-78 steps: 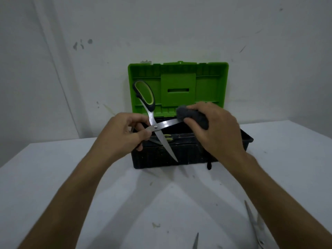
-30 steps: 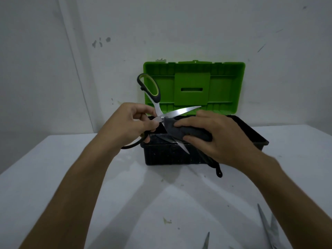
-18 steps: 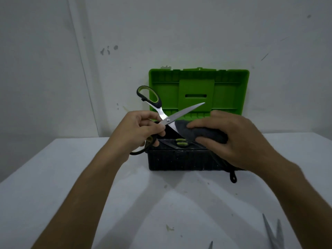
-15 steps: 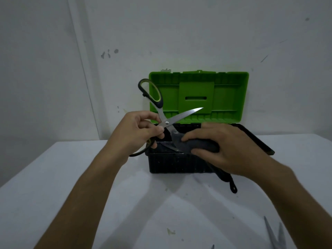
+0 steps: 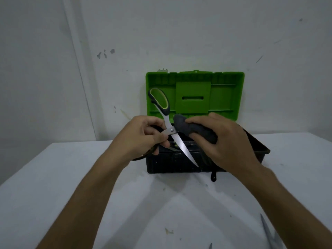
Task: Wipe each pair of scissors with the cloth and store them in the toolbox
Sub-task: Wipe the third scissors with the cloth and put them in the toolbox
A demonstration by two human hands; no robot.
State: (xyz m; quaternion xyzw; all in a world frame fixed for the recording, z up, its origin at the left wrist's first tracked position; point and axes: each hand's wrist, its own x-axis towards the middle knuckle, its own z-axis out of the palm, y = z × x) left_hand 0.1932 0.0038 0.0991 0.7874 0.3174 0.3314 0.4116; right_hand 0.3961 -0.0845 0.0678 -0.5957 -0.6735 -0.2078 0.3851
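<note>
Left grip (image 5: 142,135): clamps black-and-green steel scissors (image 5: 170,130) at the pivot, blades spread for wiping.
Right grip (image 5: 219,139): pinches grey cloth (image 5: 190,128) around one blade.
Green-lidded black plastic toolbox (image 5: 195,97): open at the surface's (image 5: 53,177) far edge, beneath the scissors.

Bare forearms, seemingly no sleeves

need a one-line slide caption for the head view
Left hand holds open scissors over toolbox; right hand grips grey cloth.
</note>
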